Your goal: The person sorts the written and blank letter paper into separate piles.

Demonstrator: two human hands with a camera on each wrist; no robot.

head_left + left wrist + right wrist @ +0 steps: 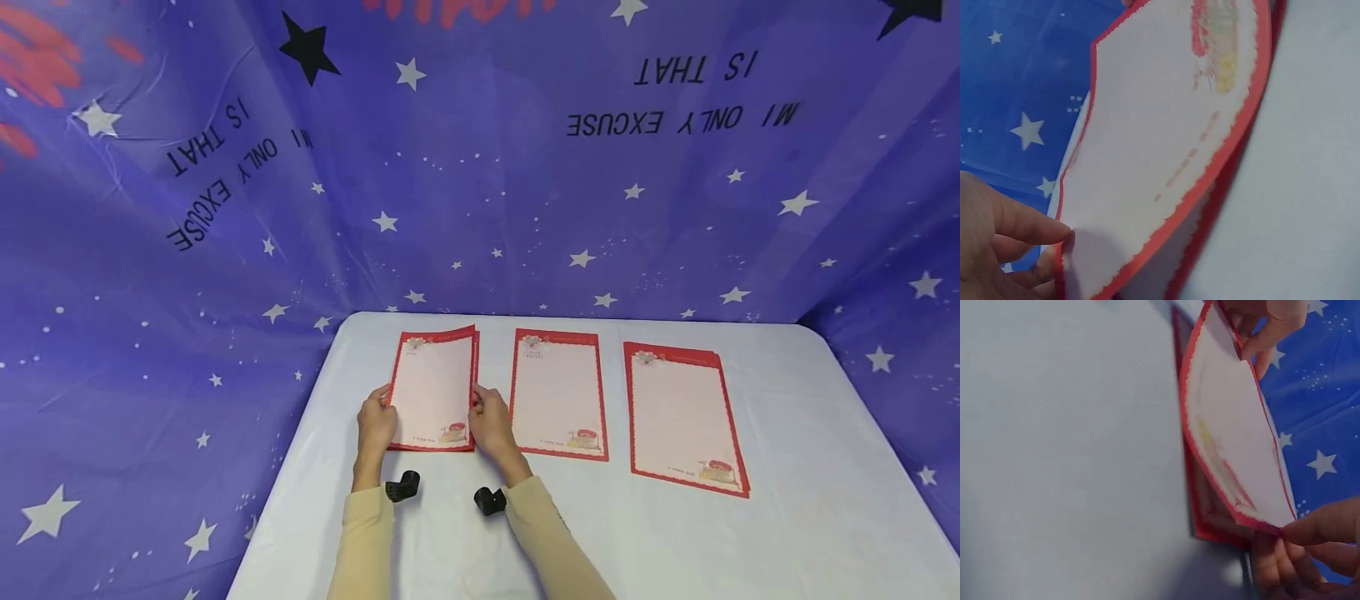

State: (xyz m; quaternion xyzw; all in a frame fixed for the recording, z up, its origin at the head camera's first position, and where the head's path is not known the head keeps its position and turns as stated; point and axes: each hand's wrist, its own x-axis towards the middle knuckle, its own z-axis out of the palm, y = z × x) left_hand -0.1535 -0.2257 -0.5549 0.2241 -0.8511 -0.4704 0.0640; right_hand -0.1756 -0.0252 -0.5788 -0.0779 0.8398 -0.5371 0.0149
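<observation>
The left hand [377,425] and right hand [492,423] each pinch a side edge of the pale sheet [432,387], thumbs closed against fingers. Between them, its long axis runs away from the person, flowered end beyond the fingers. Red-bordered and scalloped, it bows above a lower sheet [1166,259].

Purple-blue cloth [465,233] hangs across the upper frame and both sides, printed with white stars [797,203], black stars [307,48] and inverted lettering [686,122]; a round-cornered white table [817,467] fills the lower centre and right.
</observation>
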